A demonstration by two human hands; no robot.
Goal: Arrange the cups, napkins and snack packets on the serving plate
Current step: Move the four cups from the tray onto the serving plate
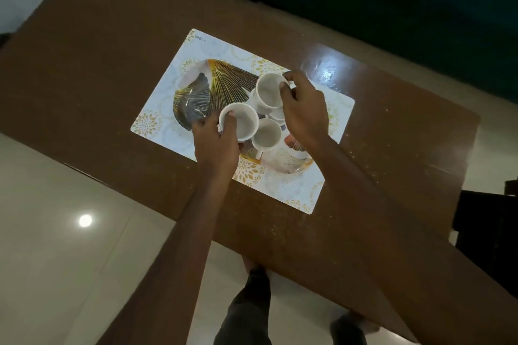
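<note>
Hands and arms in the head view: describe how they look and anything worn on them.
Two bare human arms, with no sleeve in view up to the picture's edge. The left hand and the right hand wear no gloves; no ring, watch or bracelet shows, though the light is dim.

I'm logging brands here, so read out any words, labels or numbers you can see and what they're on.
"KUBER", roughly: small upside-down print at the far corner of the placemat, too small to be sure.
No text visible on the white cups, serving plate or table.
</note>
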